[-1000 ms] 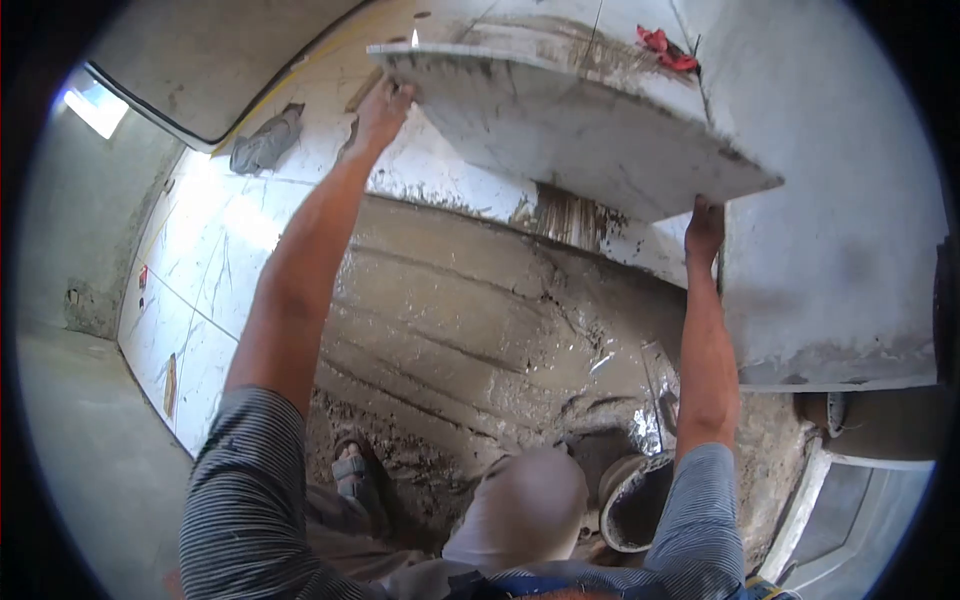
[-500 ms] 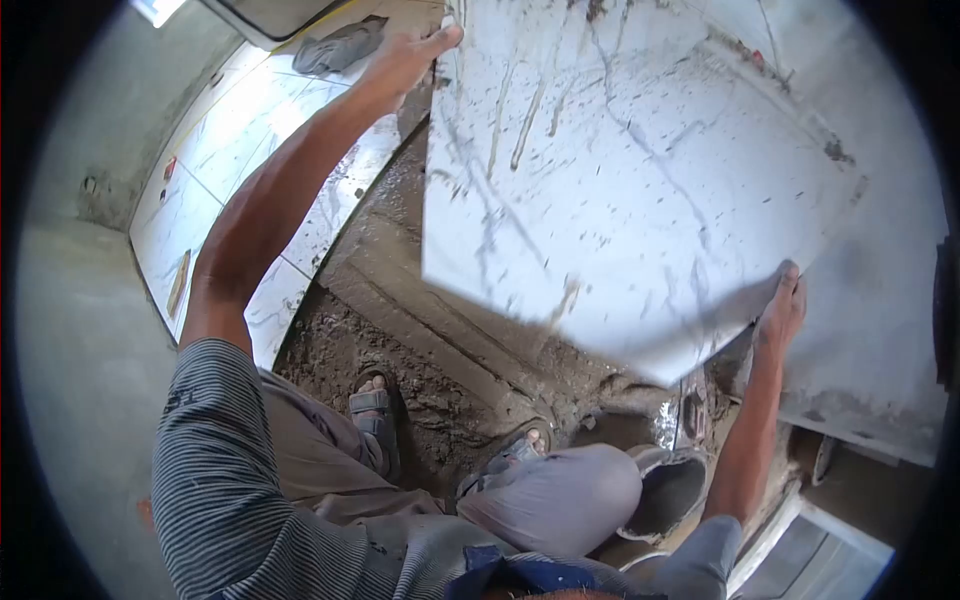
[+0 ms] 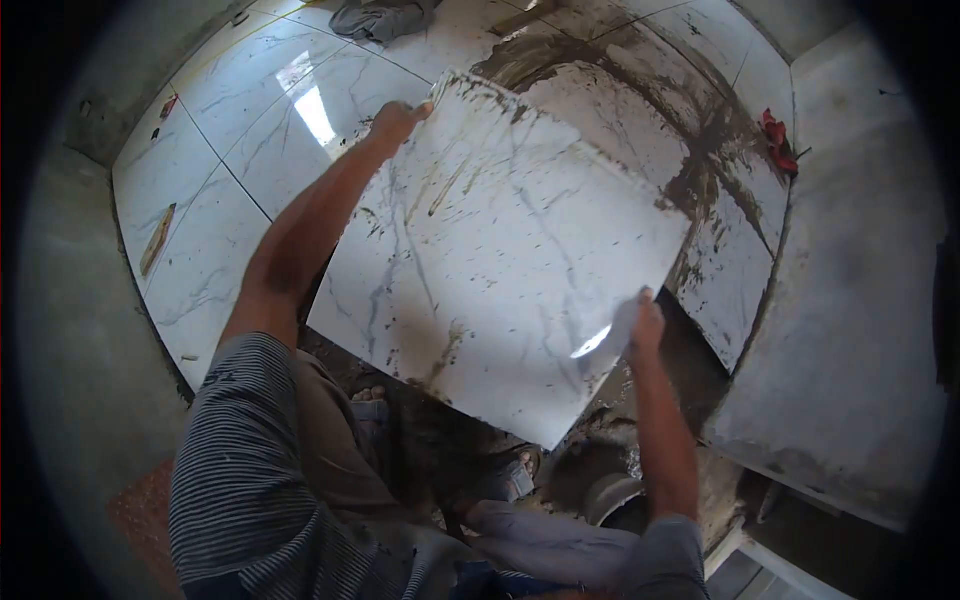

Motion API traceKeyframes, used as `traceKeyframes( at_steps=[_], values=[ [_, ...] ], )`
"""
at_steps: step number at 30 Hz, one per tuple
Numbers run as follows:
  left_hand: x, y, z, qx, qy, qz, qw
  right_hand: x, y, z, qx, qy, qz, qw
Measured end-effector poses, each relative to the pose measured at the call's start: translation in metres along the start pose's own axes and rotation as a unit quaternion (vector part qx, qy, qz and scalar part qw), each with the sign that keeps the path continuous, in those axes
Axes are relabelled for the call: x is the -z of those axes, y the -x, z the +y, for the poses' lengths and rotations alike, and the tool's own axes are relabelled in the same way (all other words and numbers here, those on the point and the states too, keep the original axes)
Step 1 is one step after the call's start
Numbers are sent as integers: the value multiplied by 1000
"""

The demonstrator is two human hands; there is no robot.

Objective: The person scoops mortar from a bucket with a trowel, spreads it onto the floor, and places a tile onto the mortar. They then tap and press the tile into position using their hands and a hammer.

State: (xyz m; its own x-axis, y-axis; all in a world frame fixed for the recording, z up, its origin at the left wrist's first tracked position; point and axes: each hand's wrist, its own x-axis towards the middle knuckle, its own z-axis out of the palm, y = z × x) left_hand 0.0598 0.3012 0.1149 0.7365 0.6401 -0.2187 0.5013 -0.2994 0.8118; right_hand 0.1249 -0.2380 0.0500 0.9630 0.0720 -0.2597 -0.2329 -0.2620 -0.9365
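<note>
A large white marble-patterned floor tile (image 3: 500, 260), smeared with grey mortar, hangs face up over the wet mortar bed. My left hand (image 3: 396, 120) grips its far left corner. My right hand (image 3: 645, 325) holds its near right edge. The tile hides most of the mortar bed below; a strip of dark mortar (image 3: 700, 350) shows at its right. My sandalled feet (image 3: 505, 480) stand in the mortar under the tile's near corner.
Laid glossy tiles (image 3: 250, 120) cover the floor to the left and far side, with mortar streaks (image 3: 700, 120) on the far ones. A grey cloth (image 3: 385, 15) lies at the top, a red rag (image 3: 778, 140) at the right. A bucket (image 3: 610, 495) sits by my right foot. A raised concrete ledge (image 3: 850, 300) runs along the right.
The tile has come down from a raised, tilted hold to a low, nearly flat one over the mortar bed. Both hands kept their grip and the view swung toward the laid floor.
</note>
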Motion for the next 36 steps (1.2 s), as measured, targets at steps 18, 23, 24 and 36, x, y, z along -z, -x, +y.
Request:
traceKeyframes(
  at_steps=[18, 23, 24, 36],
  values=[
    [-74, -52, -81, -14, -51, 47, 997, -69, 48, 57, -133, 76, 101, 983],
    [-83, -57, -72, -34, -88, 39, 995, -61, 35, 54, -147, 65, 103, 982],
    [-87, -60, -74, -32, -81, 37, 996, -63, 38, 42, -162, 30, 94, 982],
    [-99, -64, -77, -56, -72, 21, 996, -60, 16, 90, -156, 99, 113, 976]
  ],
)
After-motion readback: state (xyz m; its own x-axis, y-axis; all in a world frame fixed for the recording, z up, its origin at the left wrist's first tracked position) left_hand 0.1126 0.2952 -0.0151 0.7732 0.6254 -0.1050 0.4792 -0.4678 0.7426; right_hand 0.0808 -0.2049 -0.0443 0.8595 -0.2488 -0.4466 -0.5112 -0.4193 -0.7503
